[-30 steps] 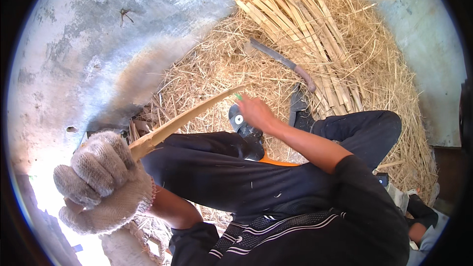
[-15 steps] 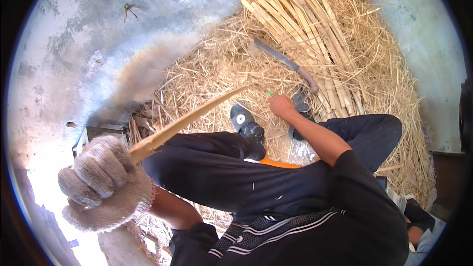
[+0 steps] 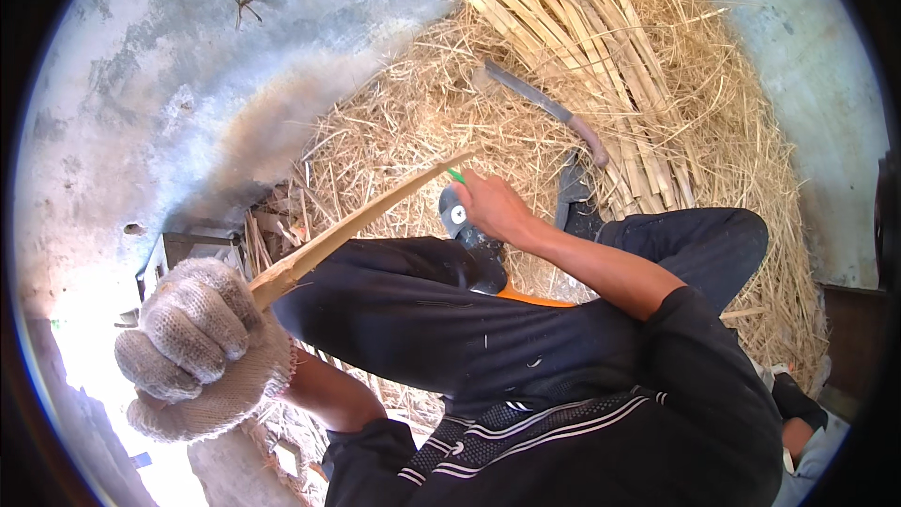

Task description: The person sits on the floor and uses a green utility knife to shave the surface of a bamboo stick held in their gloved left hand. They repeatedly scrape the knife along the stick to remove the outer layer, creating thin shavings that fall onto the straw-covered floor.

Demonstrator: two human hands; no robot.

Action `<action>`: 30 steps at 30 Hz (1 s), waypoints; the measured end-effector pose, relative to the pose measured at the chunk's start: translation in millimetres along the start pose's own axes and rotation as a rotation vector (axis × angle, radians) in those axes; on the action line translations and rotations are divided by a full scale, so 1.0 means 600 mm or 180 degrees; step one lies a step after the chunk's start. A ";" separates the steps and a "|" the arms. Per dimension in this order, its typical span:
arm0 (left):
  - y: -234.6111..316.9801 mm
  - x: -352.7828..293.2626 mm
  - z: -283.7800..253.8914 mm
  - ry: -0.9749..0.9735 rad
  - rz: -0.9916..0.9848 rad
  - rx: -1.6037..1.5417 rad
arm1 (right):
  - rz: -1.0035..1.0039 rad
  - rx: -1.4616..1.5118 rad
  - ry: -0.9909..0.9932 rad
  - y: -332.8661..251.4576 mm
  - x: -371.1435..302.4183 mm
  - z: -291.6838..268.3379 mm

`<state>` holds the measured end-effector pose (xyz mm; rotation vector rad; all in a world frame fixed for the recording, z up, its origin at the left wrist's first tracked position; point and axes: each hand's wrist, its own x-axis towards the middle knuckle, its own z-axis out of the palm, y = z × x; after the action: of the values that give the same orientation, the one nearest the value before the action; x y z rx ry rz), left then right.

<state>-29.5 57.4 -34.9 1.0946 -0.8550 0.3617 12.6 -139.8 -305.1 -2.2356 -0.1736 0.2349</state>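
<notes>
My left hand (image 3: 199, 343), in a knitted grey-white glove, is closed around the thick near end of a long pale strip of split wood or bamboo (image 3: 352, 221). The strip slants away to the upper right over my bent leg and narrows toward its far tip. Bare-skinned, my right hand (image 3: 496, 208) is closed on a small green object (image 3: 455, 175), of which only a short piece shows past the fingers. That green piece lies at or against the strip near its far tip; whether it touches, I cannot tell.
Beyond my feet, a large knife (image 3: 540, 99) with a brown handle rests on straw-like shavings (image 3: 394, 122), beside a bundle of pale strips (image 3: 601, 47). Stained walls (image 3: 235, 56) stand on both sides. Something orange (image 3: 535, 298) shows between my legs. Part of another person (image 3: 802, 427) appears at lower right.
My right hand has moved left, bringing the green object to the strip near its far tip. My left hand and the strip have barely shifted.
</notes>
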 end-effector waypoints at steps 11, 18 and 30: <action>-0.004 0.010 0.011 0.0052 -0.0067 -0.0022 | 0.0107 -0.0899 -0.0179 0.093 0.035 0.044; -0.003 0.015 0.016 0.0093 -0.0167 -0.0007 | 0.0993 -0.0587 0.0220 0.173 0.052 0.056; -0.002 0.007 0.006 0.0155 -0.0133 -0.0106 | 0.0366 -0.0479 0.0438 0.123 0.046 0.062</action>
<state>-27.7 53.0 -31.5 1.0672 -0.7915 0.3367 34.4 -151.9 -388.6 -2.4050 0.0121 0.1326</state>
